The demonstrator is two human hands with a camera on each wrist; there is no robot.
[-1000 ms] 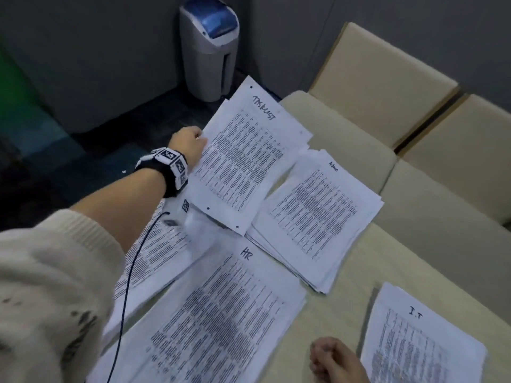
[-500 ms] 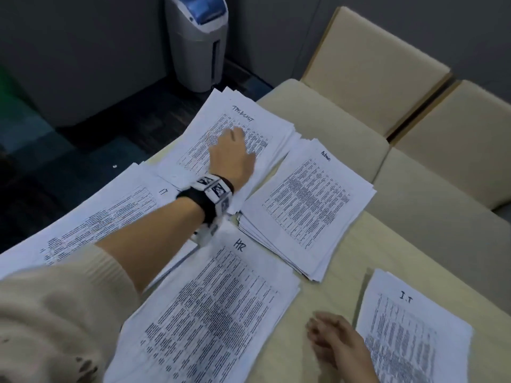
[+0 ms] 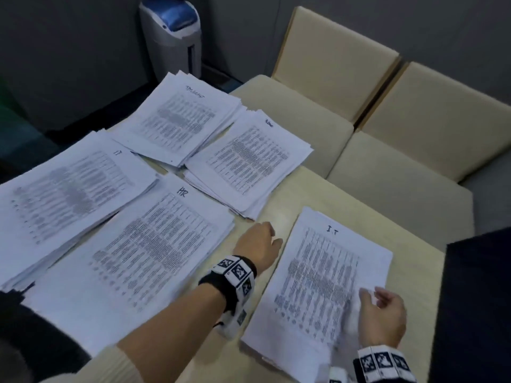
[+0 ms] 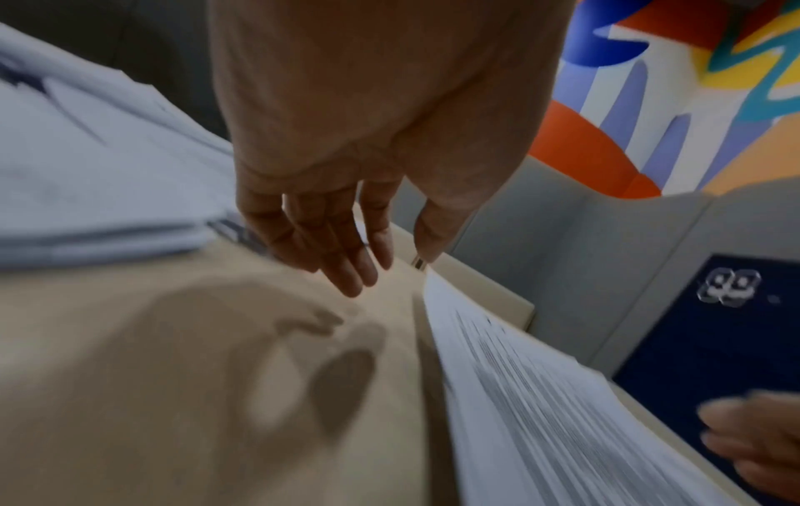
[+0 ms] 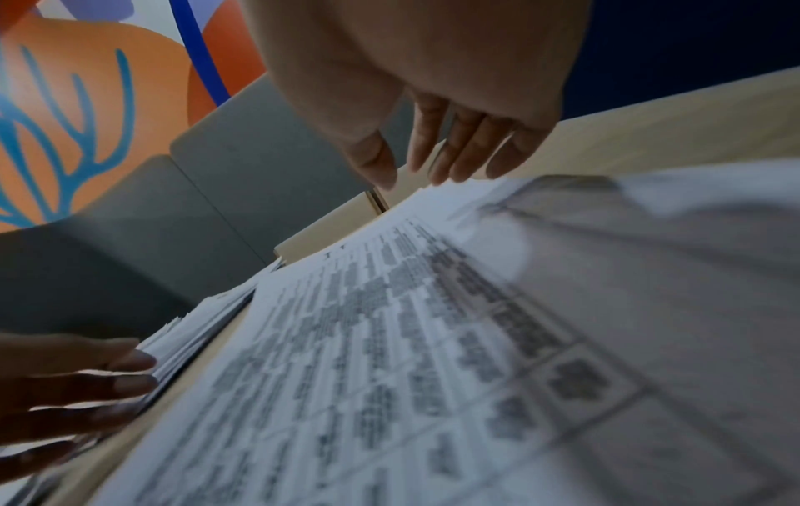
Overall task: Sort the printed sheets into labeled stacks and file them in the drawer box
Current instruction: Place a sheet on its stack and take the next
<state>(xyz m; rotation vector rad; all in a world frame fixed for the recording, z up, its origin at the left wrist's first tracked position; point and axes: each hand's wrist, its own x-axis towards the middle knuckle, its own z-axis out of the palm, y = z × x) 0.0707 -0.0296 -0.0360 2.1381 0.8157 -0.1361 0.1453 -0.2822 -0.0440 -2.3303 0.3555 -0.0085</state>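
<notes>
Left hand (image 3: 258,246) is off the far top stack (image 3: 179,120) now, down beside the I.T stack (image 3: 323,275); right hand (image 3: 383,316) moves onto that stack's near corner.

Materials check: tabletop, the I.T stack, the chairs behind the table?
Tabletop: looks like pale beige laminate or wood-look board, matte, showing soft shadows without glare. I.T stack: plain white office paper, thin layered edges, black printed rows. Chairs: cream upholstery, probably fabric or faux leather; padded cushions, too blurred to tell which.

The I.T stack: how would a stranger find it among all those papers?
Start at the beige table. The I.T stack lies nearest the person, between both hands, apart from the others. Its top sheet has "I.T" handwritten on it; its nearest neighbour, the HR stack, reads "HR".
</notes>
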